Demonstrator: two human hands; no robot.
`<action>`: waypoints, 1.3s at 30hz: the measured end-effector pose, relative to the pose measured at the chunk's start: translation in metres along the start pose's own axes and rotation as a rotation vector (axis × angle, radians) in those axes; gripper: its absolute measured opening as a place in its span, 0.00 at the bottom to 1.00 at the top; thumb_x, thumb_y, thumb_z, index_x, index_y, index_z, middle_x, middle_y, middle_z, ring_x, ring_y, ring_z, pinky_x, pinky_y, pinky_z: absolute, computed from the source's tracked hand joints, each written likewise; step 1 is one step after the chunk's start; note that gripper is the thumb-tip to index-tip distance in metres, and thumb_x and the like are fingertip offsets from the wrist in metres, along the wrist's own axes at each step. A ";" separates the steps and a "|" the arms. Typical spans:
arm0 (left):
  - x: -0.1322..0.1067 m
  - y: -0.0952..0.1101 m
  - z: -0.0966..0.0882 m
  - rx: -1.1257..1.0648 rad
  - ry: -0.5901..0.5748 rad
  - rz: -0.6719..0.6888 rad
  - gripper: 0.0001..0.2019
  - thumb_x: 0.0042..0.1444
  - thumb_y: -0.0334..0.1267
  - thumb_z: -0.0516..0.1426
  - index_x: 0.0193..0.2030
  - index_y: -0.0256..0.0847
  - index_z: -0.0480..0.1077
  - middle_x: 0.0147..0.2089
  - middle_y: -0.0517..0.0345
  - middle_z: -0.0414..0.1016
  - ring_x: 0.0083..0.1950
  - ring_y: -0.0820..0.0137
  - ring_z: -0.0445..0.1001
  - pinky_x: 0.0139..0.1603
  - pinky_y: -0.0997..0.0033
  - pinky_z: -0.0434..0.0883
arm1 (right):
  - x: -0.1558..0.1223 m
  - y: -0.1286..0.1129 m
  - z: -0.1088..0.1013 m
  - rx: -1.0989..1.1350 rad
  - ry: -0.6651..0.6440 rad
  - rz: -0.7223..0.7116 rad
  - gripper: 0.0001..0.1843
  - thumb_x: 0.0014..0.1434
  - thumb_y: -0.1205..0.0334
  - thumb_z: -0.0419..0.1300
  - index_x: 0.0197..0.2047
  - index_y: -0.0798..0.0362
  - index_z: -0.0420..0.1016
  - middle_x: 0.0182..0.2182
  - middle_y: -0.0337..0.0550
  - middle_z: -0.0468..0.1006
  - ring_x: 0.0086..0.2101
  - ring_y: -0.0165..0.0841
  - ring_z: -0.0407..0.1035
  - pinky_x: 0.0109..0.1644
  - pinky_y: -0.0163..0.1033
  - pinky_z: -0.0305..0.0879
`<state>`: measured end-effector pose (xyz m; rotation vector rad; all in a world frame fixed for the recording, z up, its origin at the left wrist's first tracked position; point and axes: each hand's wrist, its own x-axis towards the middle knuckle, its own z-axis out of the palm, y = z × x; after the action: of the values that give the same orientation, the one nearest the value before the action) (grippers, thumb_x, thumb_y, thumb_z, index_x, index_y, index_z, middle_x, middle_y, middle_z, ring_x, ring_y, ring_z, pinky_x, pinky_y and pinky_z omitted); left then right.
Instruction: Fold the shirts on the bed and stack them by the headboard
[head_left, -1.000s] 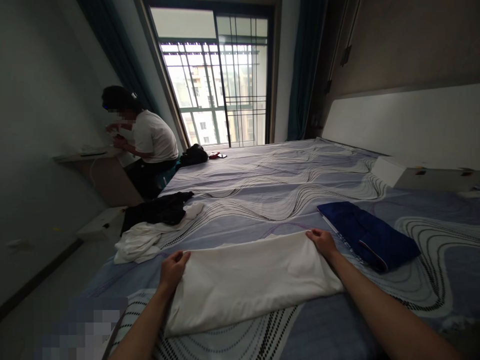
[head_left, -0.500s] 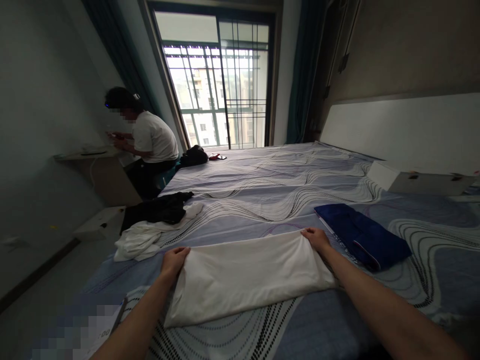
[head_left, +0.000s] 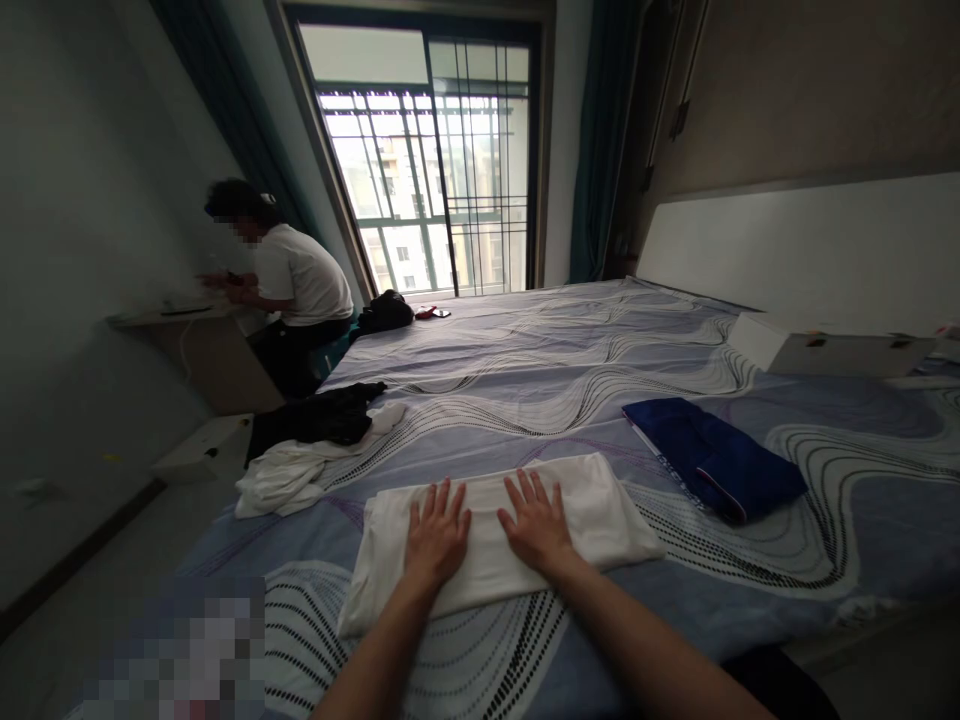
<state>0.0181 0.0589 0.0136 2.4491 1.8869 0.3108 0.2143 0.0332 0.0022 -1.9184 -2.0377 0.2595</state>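
A white garment [head_left: 600, 510], folded into a long flat strip, lies on the patterned bedsheet [head_left: 480, 375] in front of me. Spread flat on the left half of the cloth, my left hand [head_left: 437, 535] has its fingers apart. My right hand [head_left: 536, 520] rests on it just right of the middle, palm down and fingers spread too. Neither hand grips the fabric. Farther right lies a folded dark blue garment [head_left: 712, 455], apart from both hands.
Crumpled white cloth [head_left: 281, 480] and black clothing [head_left: 319, 422] lie along the bed's left edge. A white box [head_left: 817, 345] sits by the headboard [head_left: 810, 240]. Beyond the bed, a person in a white shirt [head_left: 304, 275] sits at a small desk [head_left: 217, 350].
Both hands have let go of the garment's upper corners and moved inward. They now lie flat on top of the cloth, fingers spread.
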 end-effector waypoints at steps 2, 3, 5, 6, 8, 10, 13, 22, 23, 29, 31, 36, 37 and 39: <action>0.003 -0.024 -0.010 0.040 -0.012 -0.077 0.28 0.68 0.48 0.43 0.73 0.48 0.55 0.77 0.49 0.52 0.76 0.51 0.48 0.73 0.40 0.46 | 0.008 0.028 -0.016 -0.032 -0.009 0.068 0.38 0.69 0.40 0.43 0.75 0.48 0.49 0.74 0.47 0.44 0.72 0.50 0.36 0.69 0.66 0.20; 0.004 -0.034 -0.014 0.064 -0.015 -0.106 0.28 0.68 0.48 0.42 0.73 0.47 0.56 0.76 0.48 0.53 0.76 0.51 0.49 0.73 0.41 0.47 | 0.012 0.043 -0.023 -0.049 -0.013 0.105 0.38 0.69 0.40 0.43 0.75 0.48 0.50 0.74 0.48 0.45 0.72 0.50 0.36 0.69 0.66 0.20; 0.006 -0.048 -0.020 0.109 -0.016 -0.137 0.29 0.68 0.48 0.42 0.73 0.46 0.57 0.76 0.47 0.55 0.76 0.51 0.51 0.72 0.43 0.48 | 0.020 0.068 -0.034 -0.086 -0.016 0.181 0.37 0.69 0.39 0.43 0.75 0.48 0.50 0.74 0.49 0.46 0.72 0.49 0.36 0.69 0.66 0.21; 0.006 -0.052 -0.022 0.123 -0.020 -0.149 0.29 0.68 0.49 0.42 0.73 0.46 0.57 0.76 0.47 0.55 0.76 0.51 0.51 0.73 0.44 0.48 | 0.023 0.079 -0.037 -0.105 -0.019 0.220 0.37 0.69 0.39 0.42 0.75 0.48 0.50 0.74 0.48 0.46 0.72 0.49 0.36 0.70 0.66 0.21; 0.007 -0.055 -0.023 0.126 -0.038 -0.184 0.29 0.68 0.52 0.42 0.73 0.49 0.56 0.76 0.48 0.52 0.76 0.51 0.49 0.73 0.42 0.47 | 0.027 0.096 -0.040 -0.134 -0.032 0.294 0.36 0.69 0.39 0.42 0.75 0.46 0.50 0.75 0.46 0.45 0.72 0.48 0.36 0.70 0.67 0.23; 0.009 -0.055 -0.022 0.103 -0.063 -0.243 0.30 0.67 0.54 0.41 0.74 0.51 0.54 0.77 0.49 0.49 0.77 0.51 0.46 0.72 0.39 0.46 | 0.031 0.109 -0.041 -0.141 -0.048 0.347 0.36 0.69 0.39 0.42 0.75 0.43 0.49 0.75 0.43 0.44 0.72 0.47 0.35 0.69 0.69 0.26; 0.014 -0.059 -0.018 0.046 -0.063 -0.314 0.30 0.67 0.54 0.41 0.73 0.52 0.55 0.78 0.51 0.49 0.77 0.49 0.45 0.71 0.35 0.47 | 0.036 0.127 -0.042 -0.100 -0.044 0.360 0.33 0.70 0.41 0.42 0.74 0.40 0.51 0.75 0.39 0.45 0.72 0.46 0.36 0.70 0.69 0.28; 0.027 -0.140 -0.024 -0.247 0.224 -0.441 0.23 0.59 0.50 0.48 0.49 0.36 0.75 0.58 0.41 0.77 0.61 0.55 0.72 0.66 0.55 0.64 | 0.047 0.200 -0.056 0.125 0.247 0.353 0.17 0.62 0.56 0.56 0.50 0.51 0.79 0.62 0.47 0.71 0.60 0.41 0.64 0.65 0.43 0.56; 0.027 -0.148 -0.024 -0.287 0.242 -0.416 0.22 0.56 0.52 0.50 0.45 0.38 0.75 0.57 0.43 0.77 0.60 0.55 0.72 0.66 0.55 0.63 | 0.049 0.204 -0.056 0.137 0.258 0.364 0.15 0.62 0.55 0.57 0.47 0.51 0.80 0.61 0.46 0.73 0.59 0.42 0.65 0.64 0.44 0.57; 0.029 -0.160 -0.017 -0.437 0.309 -0.372 0.17 0.49 0.54 0.54 0.31 0.43 0.74 0.55 0.45 0.79 0.58 0.53 0.73 0.66 0.51 0.62 | 0.059 0.210 -0.053 0.142 0.265 0.395 0.13 0.61 0.54 0.58 0.41 0.51 0.81 0.56 0.47 0.75 0.54 0.43 0.68 0.58 0.44 0.60; 0.030 -0.158 -0.016 -0.521 0.332 -0.401 0.16 0.49 0.54 0.54 0.30 0.44 0.73 0.52 0.47 0.80 0.55 0.54 0.75 0.64 0.53 0.66 | 0.060 0.212 -0.052 0.139 0.260 0.395 0.14 0.62 0.54 0.57 0.42 0.51 0.81 0.55 0.47 0.76 0.53 0.42 0.69 0.56 0.44 0.61; 0.032 -0.160 -0.019 -0.618 0.332 -0.476 0.19 0.49 0.55 0.54 0.33 0.42 0.76 0.47 0.46 0.82 0.47 0.56 0.78 0.54 0.58 0.73 | 0.062 0.216 -0.051 0.133 0.256 0.420 0.15 0.64 0.54 0.55 0.44 0.52 0.80 0.52 0.48 0.78 0.52 0.41 0.70 0.54 0.42 0.61; 0.032 -0.160 -0.019 -0.624 0.332 -0.490 0.20 0.49 0.56 0.54 0.34 0.41 0.76 0.46 0.46 0.83 0.47 0.56 0.78 0.53 0.58 0.73 | 0.063 0.216 -0.051 0.132 0.256 0.428 0.16 0.64 0.54 0.55 0.45 0.52 0.80 0.51 0.48 0.79 0.51 0.41 0.70 0.53 0.42 0.62; 0.033 -0.160 -0.020 -0.634 0.336 -0.520 0.22 0.49 0.56 0.54 0.36 0.39 0.76 0.44 0.45 0.83 0.45 0.55 0.79 0.50 0.59 0.74 | 0.063 0.216 -0.052 0.133 0.252 0.439 0.16 0.65 0.53 0.54 0.45 0.52 0.80 0.50 0.48 0.79 0.51 0.41 0.71 0.52 0.42 0.62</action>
<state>-0.1304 0.1308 0.0139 1.5160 2.0271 1.1288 0.4323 0.1078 -0.0182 -2.1690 -1.3947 0.2343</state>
